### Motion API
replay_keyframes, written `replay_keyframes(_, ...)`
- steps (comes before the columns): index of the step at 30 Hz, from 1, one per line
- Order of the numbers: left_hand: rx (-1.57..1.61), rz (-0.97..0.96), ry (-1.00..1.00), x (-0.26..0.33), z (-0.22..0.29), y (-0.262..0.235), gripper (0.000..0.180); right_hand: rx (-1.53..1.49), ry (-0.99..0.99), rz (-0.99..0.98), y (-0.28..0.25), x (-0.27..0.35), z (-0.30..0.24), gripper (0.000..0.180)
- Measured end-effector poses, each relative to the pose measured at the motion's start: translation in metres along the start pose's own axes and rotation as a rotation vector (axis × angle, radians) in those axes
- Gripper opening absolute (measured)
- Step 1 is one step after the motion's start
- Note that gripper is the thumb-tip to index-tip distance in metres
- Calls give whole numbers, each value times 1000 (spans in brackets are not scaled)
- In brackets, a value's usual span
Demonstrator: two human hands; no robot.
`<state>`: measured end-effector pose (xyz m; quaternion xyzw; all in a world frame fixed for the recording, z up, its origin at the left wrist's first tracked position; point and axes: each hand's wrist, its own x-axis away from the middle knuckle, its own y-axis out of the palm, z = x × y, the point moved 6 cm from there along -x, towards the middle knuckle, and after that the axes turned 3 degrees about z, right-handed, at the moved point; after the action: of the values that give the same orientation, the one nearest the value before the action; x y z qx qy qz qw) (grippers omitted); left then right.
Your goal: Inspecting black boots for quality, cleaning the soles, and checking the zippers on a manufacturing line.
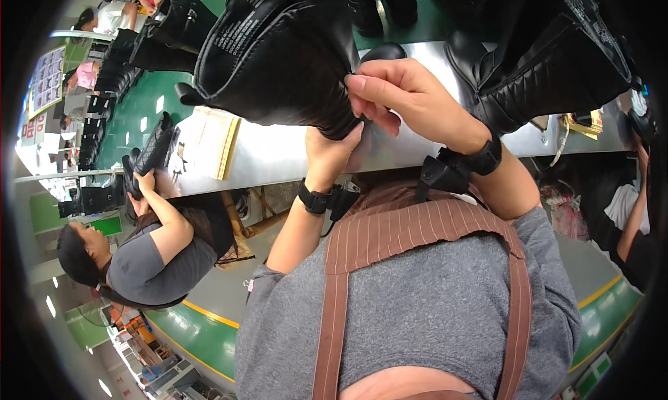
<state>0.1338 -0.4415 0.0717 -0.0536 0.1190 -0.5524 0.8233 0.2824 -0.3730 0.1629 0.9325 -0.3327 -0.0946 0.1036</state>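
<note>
Head view: left hand grips a boot (white print inside).

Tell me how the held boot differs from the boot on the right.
The left hand grips the held boot, the right hand pinches at its edge; no hand holds the right boot. The held boot's visible shaft looks smooth; the right boot's is quilted. Both are black with pale print inside.

Stack: on the worktop, left
Second boot: on the worktop, right
Held boot: between stack and second boot
Co-worker: farther left, beside the worktop
</note>
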Motion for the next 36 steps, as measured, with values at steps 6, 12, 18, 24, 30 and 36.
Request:
replay_keyframes(6,-7,-61,38,-4,3,4,40,16,-121,-17,23,0,-86,35)
replay_keyframes(12,128,22,1,4,-5,15,50,95,-281,-19,15,9,-82,35)
replay_keyframes(18,-52,395,285,26,32,-11,61,988,272,371,-67,122,-8,33)
replay_keyframes(24,126,47,872,35,130,11,21,1355,0,1019,-120,192,-28,62)
replay_keyframes(30,-78,-618,-158,-18,47,191,34,655,-85,982,-167,164,45,57)
replay_keyframes(36,164,-820,-351,-22,7,223,15,395,-16,764,-175,165,48,44)
